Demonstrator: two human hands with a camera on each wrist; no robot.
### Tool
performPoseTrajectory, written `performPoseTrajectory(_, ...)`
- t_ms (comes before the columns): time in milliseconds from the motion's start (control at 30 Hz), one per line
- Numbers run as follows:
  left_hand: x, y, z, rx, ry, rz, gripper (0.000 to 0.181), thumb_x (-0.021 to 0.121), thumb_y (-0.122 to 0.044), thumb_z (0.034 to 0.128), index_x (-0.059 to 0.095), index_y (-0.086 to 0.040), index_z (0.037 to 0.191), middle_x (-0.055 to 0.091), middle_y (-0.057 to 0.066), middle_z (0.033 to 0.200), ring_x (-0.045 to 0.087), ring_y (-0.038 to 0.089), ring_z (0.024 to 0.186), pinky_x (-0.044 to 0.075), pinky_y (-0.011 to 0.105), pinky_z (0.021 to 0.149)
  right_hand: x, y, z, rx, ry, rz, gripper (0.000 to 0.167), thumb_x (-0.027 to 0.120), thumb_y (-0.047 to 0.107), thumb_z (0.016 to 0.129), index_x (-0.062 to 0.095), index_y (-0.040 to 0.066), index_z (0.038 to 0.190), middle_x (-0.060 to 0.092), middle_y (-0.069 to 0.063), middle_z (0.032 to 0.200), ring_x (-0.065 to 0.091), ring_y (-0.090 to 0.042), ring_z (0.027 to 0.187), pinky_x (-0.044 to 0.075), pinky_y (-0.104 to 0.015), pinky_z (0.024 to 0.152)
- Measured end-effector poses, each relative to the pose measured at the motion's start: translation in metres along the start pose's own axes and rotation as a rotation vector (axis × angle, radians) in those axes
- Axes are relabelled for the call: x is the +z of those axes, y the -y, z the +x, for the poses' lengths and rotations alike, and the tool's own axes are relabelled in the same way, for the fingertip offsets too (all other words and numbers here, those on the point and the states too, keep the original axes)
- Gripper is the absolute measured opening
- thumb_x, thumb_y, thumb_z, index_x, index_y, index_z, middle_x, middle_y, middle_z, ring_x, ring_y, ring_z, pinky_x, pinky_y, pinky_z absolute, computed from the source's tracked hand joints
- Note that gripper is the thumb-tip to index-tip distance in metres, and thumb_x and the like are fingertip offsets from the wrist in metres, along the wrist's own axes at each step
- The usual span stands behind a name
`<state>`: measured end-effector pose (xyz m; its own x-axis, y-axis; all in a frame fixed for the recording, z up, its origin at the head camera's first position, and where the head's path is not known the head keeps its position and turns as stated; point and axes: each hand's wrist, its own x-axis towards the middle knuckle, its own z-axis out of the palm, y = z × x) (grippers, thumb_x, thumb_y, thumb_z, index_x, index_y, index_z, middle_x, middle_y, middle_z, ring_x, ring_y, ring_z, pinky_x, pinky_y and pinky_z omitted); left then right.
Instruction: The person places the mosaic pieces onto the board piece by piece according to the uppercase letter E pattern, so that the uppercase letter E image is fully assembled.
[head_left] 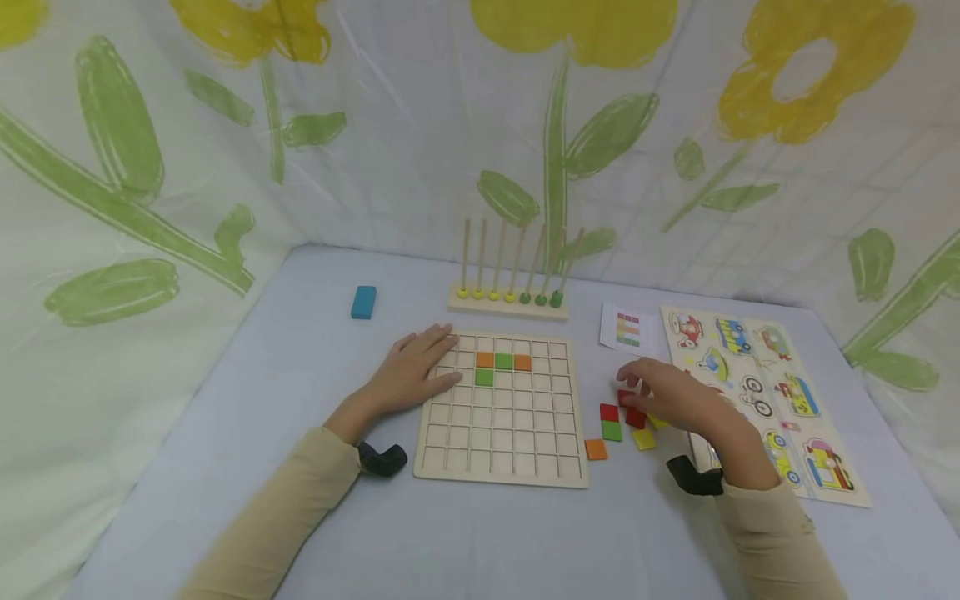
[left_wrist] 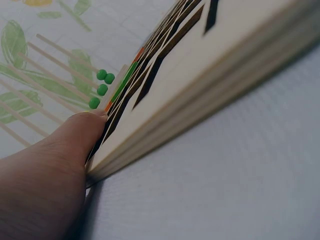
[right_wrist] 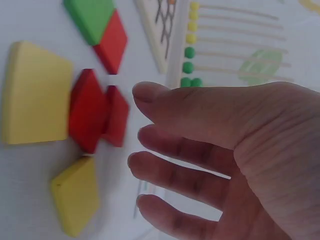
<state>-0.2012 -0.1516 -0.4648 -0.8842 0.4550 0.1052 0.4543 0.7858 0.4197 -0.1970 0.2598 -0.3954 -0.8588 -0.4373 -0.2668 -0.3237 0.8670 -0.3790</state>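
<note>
A wooden grid board (head_left: 502, 417) lies mid-table with orange and green square tiles in its upper cells, among them a green tile (head_left: 484, 377). My left hand (head_left: 408, 371) rests on the board's upper left edge, fingers spread; its thumb lies on the rim in the left wrist view. To the right of the board my right hand (head_left: 675, 396) hovers over the loose tiles, fingers loosely bent and holding nothing in the right wrist view. Near its fingertips are red tiles (right_wrist: 89, 111), with a yellow tile (right_wrist: 37, 95) and a green tile (right_wrist: 91, 17) farther off.
Behind the board stands a rack of upright rods (head_left: 508, 308) with yellow and green beads. A blue block (head_left: 363, 302) lies at the back left. A card with coloured squares (head_left: 628, 328) is at the back right, beside a picture puzzle board (head_left: 840, 417). An orange tile (head_left: 596, 450) lies near the grid.
</note>
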Motion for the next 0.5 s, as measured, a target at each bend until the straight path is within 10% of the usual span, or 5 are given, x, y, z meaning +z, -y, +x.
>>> performPoseTrajectory(500,0.0011,0.0008,0.0002,0.000,0.004,0.000,0.067,0.046,-0.053,0.0960,0.034,-0.014,0.149,0.024,0.004,0.158,0.017,0.023,0.147,0.013,0.048,0.116,0.0076,-0.0072,0.0089,0.000,-0.026,-0.008,0.026,0.067,0.021,0.090,0.063,0.012,0.115,0.061,-0.001,0.102,0.055,-0.016,0.086,0.049,-0.033,0.074)
